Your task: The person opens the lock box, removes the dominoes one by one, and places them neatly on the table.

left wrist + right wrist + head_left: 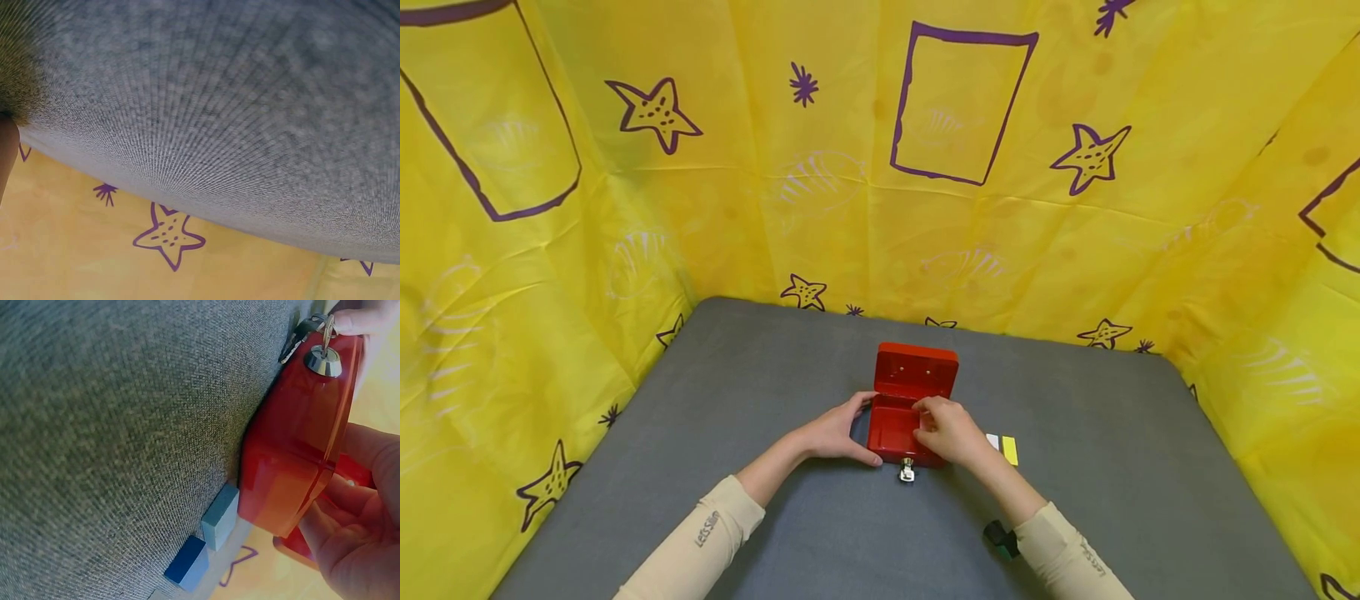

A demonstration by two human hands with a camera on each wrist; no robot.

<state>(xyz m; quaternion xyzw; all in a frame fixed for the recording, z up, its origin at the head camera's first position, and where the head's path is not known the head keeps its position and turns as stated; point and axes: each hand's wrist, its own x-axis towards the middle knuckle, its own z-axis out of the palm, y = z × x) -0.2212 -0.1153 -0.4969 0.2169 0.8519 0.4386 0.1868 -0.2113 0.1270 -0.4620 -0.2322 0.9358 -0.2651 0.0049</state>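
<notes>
A small red cash box (895, 427) stands on the grey surface with its lid (917, 371) raised at the back. In its front lock sits a key (327, 331) on a ring. My left hand (835, 431) holds the box's left side, thumb at the front corner and fingers toward the back. Over the right side of the box, my right hand (951, 429) reaches inside with bent fingers. In the right wrist view its thumb and fingers (350, 494) pass over the wall; whether they pinch anything is hidden.
Right of the box lie two small blocks, one white on top (993, 441) and one yellow (1010, 451); they look bluish in the right wrist view. Yellow cloth (850, 217) with purple drawings hangs around the grey surface (760, 367). A black device (1001, 538) is by the right sleeve.
</notes>
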